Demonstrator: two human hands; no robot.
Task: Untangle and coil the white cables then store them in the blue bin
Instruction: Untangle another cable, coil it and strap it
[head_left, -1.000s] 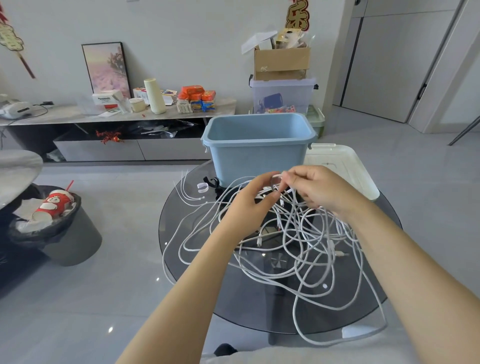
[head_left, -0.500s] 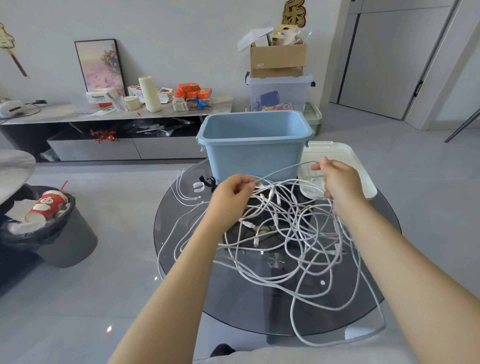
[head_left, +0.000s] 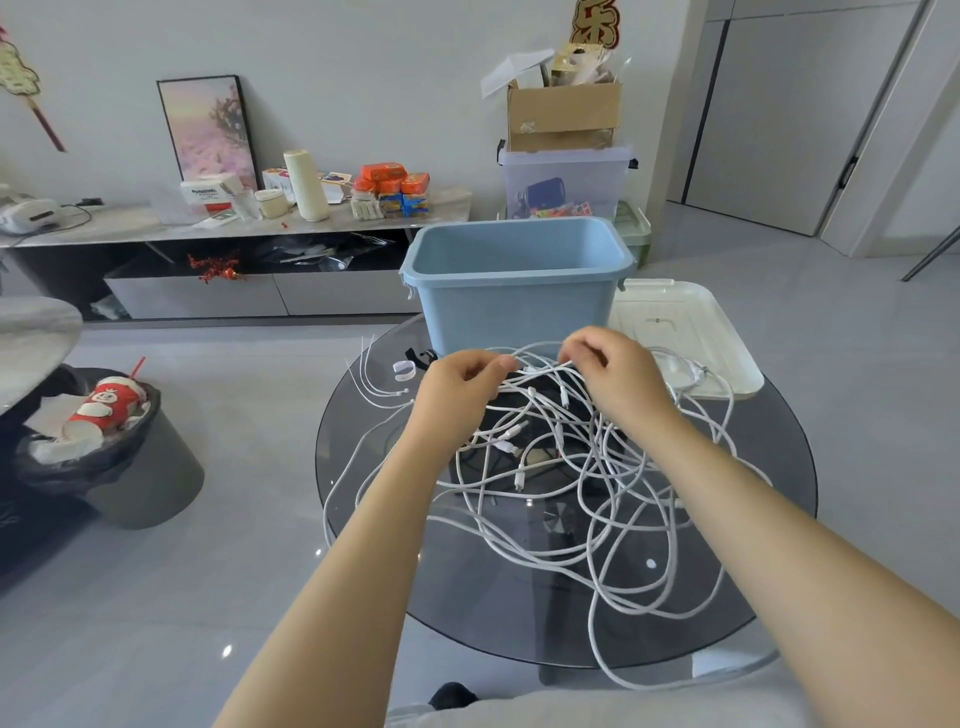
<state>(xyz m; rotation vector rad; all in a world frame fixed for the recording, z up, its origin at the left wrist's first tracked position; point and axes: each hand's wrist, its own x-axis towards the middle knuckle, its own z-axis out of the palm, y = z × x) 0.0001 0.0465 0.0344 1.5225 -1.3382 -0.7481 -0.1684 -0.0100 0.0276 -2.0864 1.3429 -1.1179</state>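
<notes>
A: While both hands work at the far side of the heap, the white cables lie in one loose tangle across the middle of the round glass desk, loops spilling over its near edge.

B: Grip?

A: Left hand pinches strands between thumb and curled fingers; right hand does the same just beside it. They are close together, probably to isolate one cable at a crossing.

B: Bin?

A: Blue bin stands at the far edge, open and nothing visible inside, just behind the hands for a short drop. Its white lid lies at the far right, with a few strands over it.

B: Ties?

A: White zip ties wait at the far left edge, likely for binding coils.
</notes>
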